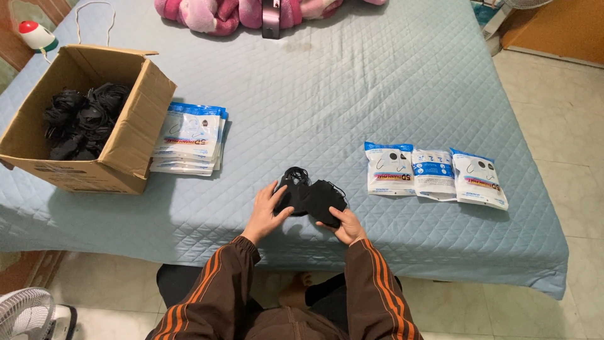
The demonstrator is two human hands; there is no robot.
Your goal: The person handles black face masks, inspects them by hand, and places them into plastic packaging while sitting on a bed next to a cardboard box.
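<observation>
Both my hands rest on a small pile of black face masks point(313, 195) lying near the front edge of a bed covered in a light blue quilted sheet point(352, 88). My left hand point(267, 211) presses on the pile's left side, fingers spread over the masks. My right hand point(343, 225) grips the pile's lower right corner. Black ear loops point(296, 174) curl at the top of the pile. Both sleeves are brown with orange stripes.
An open cardboard box point(135, 135) of black masks stands at the left, with a stack of white and blue pouches point(189, 138) beside it. Three filled pouches point(434, 173) lie in a row to the right. Pink bedding point(220, 12) sits at the far edge. A white fan point(25, 313) stands on the floor.
</observation>
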